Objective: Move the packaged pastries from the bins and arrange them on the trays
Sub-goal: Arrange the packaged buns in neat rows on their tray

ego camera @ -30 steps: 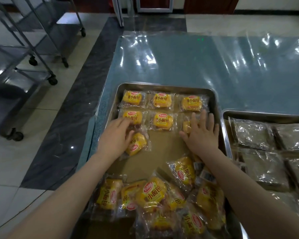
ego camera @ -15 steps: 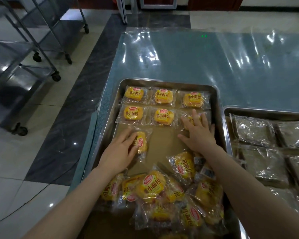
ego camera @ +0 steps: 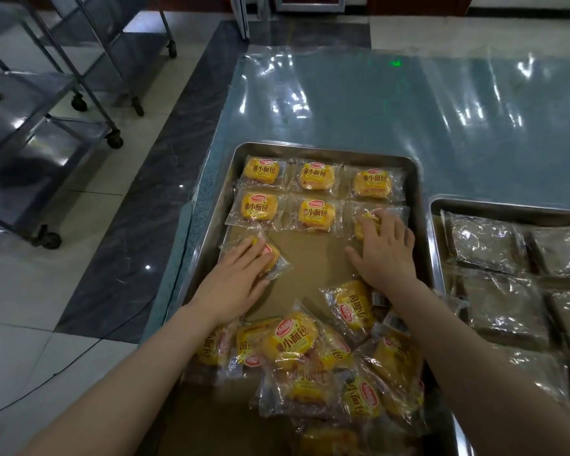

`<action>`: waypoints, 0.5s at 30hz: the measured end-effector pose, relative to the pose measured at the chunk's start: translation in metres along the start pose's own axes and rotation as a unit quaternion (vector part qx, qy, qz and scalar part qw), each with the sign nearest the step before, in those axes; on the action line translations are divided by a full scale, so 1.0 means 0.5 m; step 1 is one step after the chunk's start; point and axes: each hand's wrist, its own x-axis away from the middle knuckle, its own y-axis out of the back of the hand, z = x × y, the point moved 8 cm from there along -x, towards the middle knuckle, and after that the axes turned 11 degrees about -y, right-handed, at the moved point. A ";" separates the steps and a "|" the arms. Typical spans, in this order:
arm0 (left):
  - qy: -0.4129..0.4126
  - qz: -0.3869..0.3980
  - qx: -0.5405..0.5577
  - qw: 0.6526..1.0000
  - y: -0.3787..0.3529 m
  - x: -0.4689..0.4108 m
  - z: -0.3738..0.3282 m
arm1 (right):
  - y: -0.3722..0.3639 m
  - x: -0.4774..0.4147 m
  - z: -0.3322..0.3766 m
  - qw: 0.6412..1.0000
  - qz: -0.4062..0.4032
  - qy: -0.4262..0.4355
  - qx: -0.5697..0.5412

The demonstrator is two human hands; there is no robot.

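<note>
A steel tray (ego camera: 310, 147) lined with brown paper holds yellow packaged pastries. Two rows (ego camera: 316, 176) of three lie neatly at its far end. A loose pile (ego camera: 297, 340) of several more sits at the near end. My left hand (ego camera: 234, 284) lies over a tilted pastry (ego camera: 272, 255) at the left, below the second row, fingers on top and thumb at its near side. My right hand (ego camera: 385, 255) rests flat, fingers spread, with the fingertips on the rightmost pastry (ego camera: 364, 222) of the second row.
A second steel tray (ego camera: 507, 205) to the right holds several dark pastries in clear wrappers. Both trays stand on a table (ego camera: 408, 120) covered with shiny plastic film. Wheeled steel racks (ego camera: 79, 77) stand on the tiled floor to the left.
My left hand has pulled back a little and turned its pastry, which now sits tilted under the second row. My right hand has stayed on the rightmost second-row pastry.
</note>
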 end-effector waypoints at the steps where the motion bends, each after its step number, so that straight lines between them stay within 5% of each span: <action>1: 0.014 0.027 -0.006 1.000 -0.014 0.001 0.007 | 0.000 0.000 -0.001 1.000 0.000 0.000 -0.001; 10: 0.134 0.038 -0.016 0.990 -0.032 0.008 0.007 | -0.021 -0.002 -0.004 0.998 0.067 0.005 0.004; 15: 0.165 0.009 -0.001 0.986 -0.018 0.004 0.016 | 0.086 0.037 0.044 0.990 -0.102 0.088 -0.045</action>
